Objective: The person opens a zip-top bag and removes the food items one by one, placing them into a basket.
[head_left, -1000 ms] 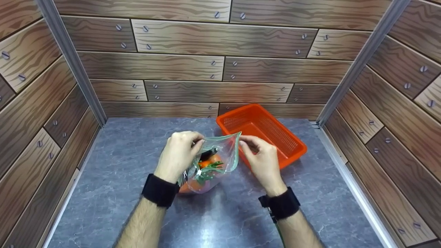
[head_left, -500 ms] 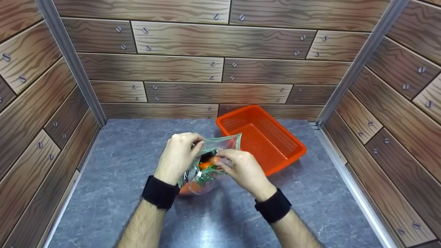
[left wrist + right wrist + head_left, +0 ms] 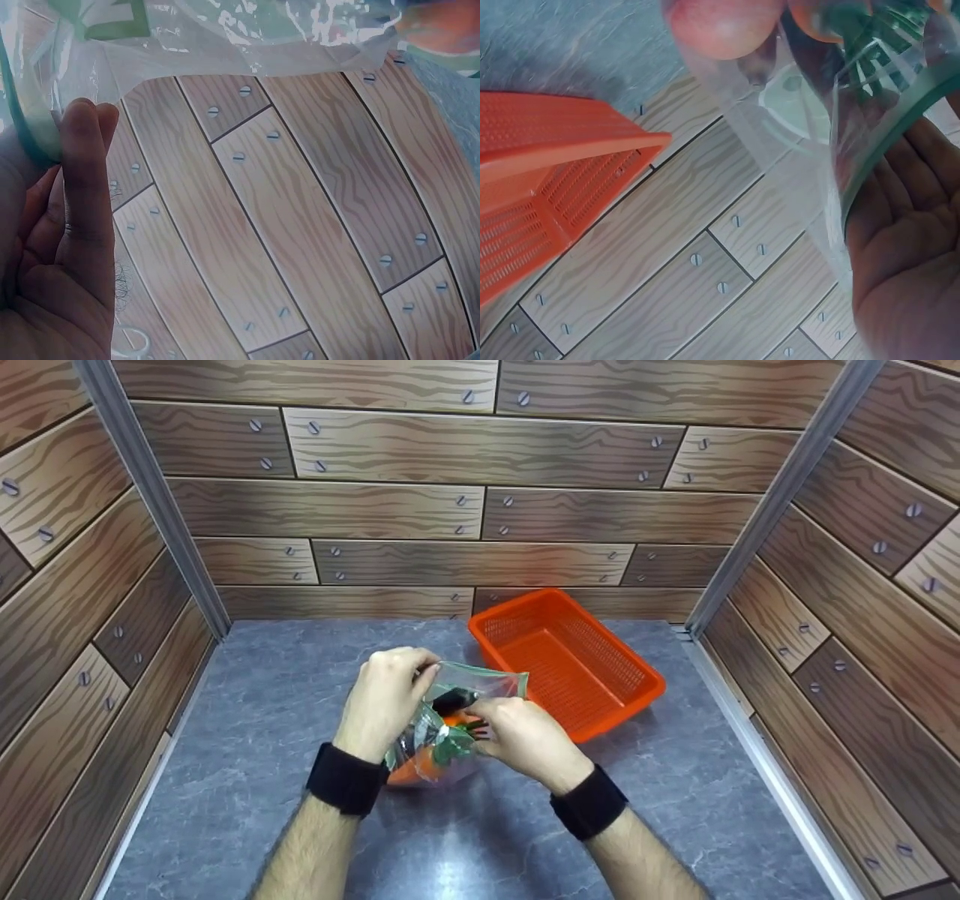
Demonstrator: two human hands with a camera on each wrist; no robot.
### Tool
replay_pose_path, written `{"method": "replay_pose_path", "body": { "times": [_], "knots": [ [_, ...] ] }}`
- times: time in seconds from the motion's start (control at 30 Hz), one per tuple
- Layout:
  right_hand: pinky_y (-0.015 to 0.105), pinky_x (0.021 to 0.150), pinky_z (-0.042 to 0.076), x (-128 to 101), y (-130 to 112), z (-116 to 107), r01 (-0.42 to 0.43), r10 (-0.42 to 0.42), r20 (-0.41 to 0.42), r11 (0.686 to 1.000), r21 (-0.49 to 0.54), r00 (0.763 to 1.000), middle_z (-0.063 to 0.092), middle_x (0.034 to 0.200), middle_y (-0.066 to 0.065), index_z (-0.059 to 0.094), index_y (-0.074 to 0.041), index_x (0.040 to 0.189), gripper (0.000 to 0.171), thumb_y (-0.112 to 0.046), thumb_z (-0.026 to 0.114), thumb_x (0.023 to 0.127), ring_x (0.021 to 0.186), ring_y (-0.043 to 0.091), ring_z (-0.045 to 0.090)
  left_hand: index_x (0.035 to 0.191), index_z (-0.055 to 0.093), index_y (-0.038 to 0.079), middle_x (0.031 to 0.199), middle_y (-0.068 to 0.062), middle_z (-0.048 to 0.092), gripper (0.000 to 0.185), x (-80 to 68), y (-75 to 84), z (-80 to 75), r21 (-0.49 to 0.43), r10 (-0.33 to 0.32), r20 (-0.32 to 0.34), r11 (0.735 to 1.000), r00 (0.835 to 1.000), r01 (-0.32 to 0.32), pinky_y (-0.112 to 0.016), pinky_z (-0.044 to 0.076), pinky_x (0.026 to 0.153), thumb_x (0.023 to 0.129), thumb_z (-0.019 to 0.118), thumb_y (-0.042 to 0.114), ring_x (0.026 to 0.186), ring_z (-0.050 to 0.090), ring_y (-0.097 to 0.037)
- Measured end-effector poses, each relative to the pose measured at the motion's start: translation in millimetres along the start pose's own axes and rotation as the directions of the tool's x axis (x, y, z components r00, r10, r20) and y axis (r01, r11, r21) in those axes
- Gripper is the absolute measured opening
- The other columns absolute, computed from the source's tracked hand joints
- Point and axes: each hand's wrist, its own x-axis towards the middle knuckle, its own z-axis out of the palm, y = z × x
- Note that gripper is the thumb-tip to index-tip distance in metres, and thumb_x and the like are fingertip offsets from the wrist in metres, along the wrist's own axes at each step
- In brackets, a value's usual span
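A clear zip bag [image 3: 491, 681] with a green-edged mouth stands on the table, filled with produce. My left hand [image 3: 386, 697] pinches its upper left edge between thumb and fingers; the left wrist view shows the hand [image 3: 75, 217] on that rim. My right hand [image 3: 529, 739] reaches into the mouth, thumb and index finger apart around green stems [image 3: 474, 727]. In the right wrist view its fingers pass behind the green rim, tips hidden. Inside show a dark eggplant-like vegetable [image 3: 452, 701], an orange piece [image 3: 409, 769] low down and a pinkish round fruit [image 3: 724, 26].
Behind and right of the bag stands an orange perforated plastic basket [image 3: 651, 681], holding nothing. The grey marbled tabletop [image 3: 285, 675] is bounded by wood-patterned walls [image 3: 405, 562] at the back and both sides.
My right hand has left the bag's right edge and moved left and down into the mouth. The bag's right corner has sunk slightly. My left hand keeps its hold.
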Motion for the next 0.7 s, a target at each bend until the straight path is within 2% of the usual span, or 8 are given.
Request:
{"method": "replay_pose_path", "body": {
  "times": [0.2, 0.4, 0.5, 0.7],
  "knots": [
    [0.045, 0.088, 0.073, -1, 2, 6, 0.008, -0.009, -0.019, 0.997, -0.079, 1.000, 0.092, 0.113, 0.003, 0.087, -0.014, 0.126, 0.032, -0.022, 0.099, 0.097, 0.101, 0.023, 0.089, 0.112, 0.090, 0.005, 0.107, -0.013, 0.091, 0.008, 0.2, 0.3, -1.3, -0.011, -0.011, -0.010, 1.000, 1.000, 0.011, -0.044, 0.074, 0.087, 0.109, 0.083, 0.009, 0.097, 0.088, -0.029],
    [0.043, 0.086, 0.073, -2, 6, 7, 0.022, -0.027, -0.048, 0.995, -0.095, 0.998, 0.091, 0.106, 0.002, 0.087, -0.013, 0.113, 0.021, -0.017, 0.098, 0.095, 0.096, 0.022, 0.088, 0.112, 0.089, 0.005, 0.107, -0.013, 0.090, 0.007, -1.7, 0.2, -0.4, -0.018, -0.015, -0.014, 1.000, 1.000, 0.015, -0.043, 0.074, 0.087, 0.108, 0.084, 0.007, 0.096, 0.088, -0.029],
    [0.042, 0.088, 0.074, -3, 8, 5, 0.030, -0.034, -0.059, 0.998, -0.063, 0.998, 0.090, 0.106, 0.003, 0.086, -0.012, 0.111, 0.020, -0.011, 0.096, 0.094, 0.097, 0.022, 0.087, 0.113, 0.089, 0.004, 0.107, -0.014, 0.090, 0.008, -2.2, 0.1, 1.1, -0.020, -0.017, -0.009, 1.000, 1.000, 0.017, -0.043, 0.074, 0.086, 0.109, 0.084, 0.007, 0.096, 0.088, -0.029],
    [0.041, 0.095, 0.074, -6, 12, -11, 0.063, -0.056, -0.112, 0.996, 0.059, 0.992, 0.090, 0.113, 0.005, 0.084, -0.008, 0.120, 0.025, -0.001, 0.090, 0.097, 0.105, 0.023, 0.087, 0.112, 0.089, 0.004, 0.106, -0.013, 0.090, 0.008, -1.6, -0.1, 1.0, -0.011, -0.016, -0.011, 1.000, 1.000, 0.016, -0.043, 0.074, 0.085, 0.110, 0.083, 0.008, 0.095, 0.088, -0.028]
  ]
}}
